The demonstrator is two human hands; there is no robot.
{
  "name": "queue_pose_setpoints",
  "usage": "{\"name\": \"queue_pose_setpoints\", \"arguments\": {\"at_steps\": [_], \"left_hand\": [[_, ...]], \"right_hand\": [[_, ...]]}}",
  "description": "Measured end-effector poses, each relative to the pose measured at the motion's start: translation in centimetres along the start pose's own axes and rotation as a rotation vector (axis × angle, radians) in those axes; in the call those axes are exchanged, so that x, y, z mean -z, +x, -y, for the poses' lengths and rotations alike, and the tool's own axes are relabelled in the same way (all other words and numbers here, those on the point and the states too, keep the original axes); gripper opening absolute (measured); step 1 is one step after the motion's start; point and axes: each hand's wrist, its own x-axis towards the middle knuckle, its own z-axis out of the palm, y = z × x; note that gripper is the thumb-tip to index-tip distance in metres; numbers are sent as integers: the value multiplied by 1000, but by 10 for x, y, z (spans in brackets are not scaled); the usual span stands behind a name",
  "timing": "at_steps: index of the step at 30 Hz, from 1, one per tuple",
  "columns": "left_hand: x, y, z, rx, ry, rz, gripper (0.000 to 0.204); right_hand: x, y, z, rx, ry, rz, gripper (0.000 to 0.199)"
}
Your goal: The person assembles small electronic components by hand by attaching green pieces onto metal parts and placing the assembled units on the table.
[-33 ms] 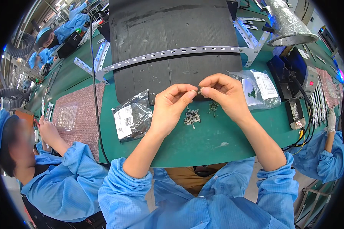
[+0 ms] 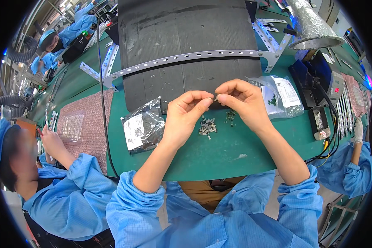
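Green tabletop (image 2: 235, 144) carries the work in the head view. Left hand (image 2: 185, 118) and right hand (image 2: 242, 101) meet above it, fingertips pinched together on one tiny metal part (image 2: 215, 98) between them. Just below lies a small pile of grey parts (image 2: 207, 126). Left of it sits a silvery bag (image 2: 142, 129); right, a clear bag (image 2: 282, 97). Farther off runs a black belt (image 2: 186, 37).

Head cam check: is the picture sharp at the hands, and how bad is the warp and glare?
Head view: both hands, left hand and right hand, are sharp; the tiny part between them is barely resolvable; the perforated metal strip bows from fisheye; mild glare on the foil duct.
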Motion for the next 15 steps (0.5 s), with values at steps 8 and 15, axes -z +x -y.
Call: {"name": "queue_pose_setpoints", "arguments": {"at_steps": [8,15], "left_hand": [[-3,0,6,-62,-67,5,13],[-6,1,7,-73,-110,-42,14]], "right_hand": [[-1,0,-2,30,-39,-2,15],[-2,-1,0,32,-40,-7,14]]}}
